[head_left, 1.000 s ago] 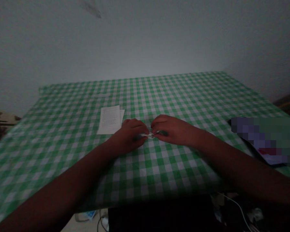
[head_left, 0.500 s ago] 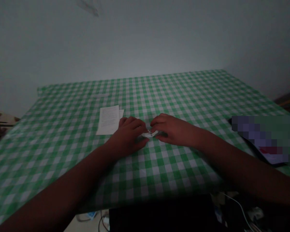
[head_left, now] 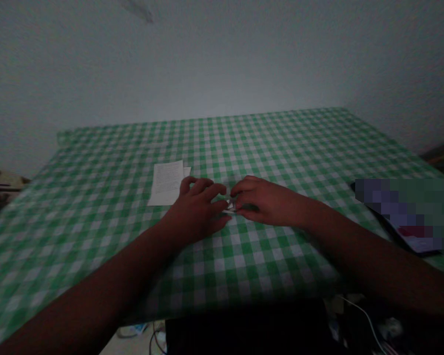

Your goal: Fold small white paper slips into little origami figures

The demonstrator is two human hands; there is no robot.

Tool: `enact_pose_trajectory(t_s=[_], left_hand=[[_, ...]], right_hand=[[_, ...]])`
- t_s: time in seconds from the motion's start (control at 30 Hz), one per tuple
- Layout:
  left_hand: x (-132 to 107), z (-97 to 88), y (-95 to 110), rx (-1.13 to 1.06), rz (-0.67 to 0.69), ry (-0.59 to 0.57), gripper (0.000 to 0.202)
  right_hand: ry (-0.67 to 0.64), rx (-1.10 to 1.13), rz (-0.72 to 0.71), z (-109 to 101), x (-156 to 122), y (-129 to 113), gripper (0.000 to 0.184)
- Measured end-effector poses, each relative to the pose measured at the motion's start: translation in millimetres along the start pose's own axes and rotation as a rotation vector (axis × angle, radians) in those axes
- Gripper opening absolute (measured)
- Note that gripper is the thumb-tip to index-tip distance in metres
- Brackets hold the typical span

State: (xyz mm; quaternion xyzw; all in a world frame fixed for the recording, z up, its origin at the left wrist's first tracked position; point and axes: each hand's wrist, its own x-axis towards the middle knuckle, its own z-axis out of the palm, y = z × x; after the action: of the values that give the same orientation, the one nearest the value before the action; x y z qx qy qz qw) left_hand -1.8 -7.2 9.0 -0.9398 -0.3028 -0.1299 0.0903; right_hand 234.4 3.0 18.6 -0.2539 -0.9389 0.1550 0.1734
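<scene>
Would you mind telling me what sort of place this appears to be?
Probably a plain room in a home: a table under a green-and-white gingham cloth stands against a bare wall, with a white cable trailing below its near edge.

One left hand (head_left: 194, 212), one right hand (head_left: 268, 202)
</scene>
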Motion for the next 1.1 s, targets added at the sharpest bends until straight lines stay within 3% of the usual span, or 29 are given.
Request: enact_pose_trajectory(t_s=[0.27,0.67,0.8,1.1], left_hand=[[0.1,-4.0,3.4,-0.008,0.022,-0.013,0.026],[1.6,-3.6,7.2,-0.089,-0.076,-0.065,0.016],[-0.4,-2.5,5.7,-0.092,-0.074,-0.041,0.015],[-0.8,-1.5,6.9,-0.127,-0.046,-0.002,0.012]], right_hand=[[-0.047,-0.016,0.060,-5.5,-0.9,-3.6,0.020],[-0.079,-0.128,0.082,-4.5,-2.6,-6.9,0.019],[-0.090,-0.185,0.111,-3.1,-3.2,-5.9,0.026],[-0.100,-0.235,0.092,6.0,-1.5,-3.3,0.020]])
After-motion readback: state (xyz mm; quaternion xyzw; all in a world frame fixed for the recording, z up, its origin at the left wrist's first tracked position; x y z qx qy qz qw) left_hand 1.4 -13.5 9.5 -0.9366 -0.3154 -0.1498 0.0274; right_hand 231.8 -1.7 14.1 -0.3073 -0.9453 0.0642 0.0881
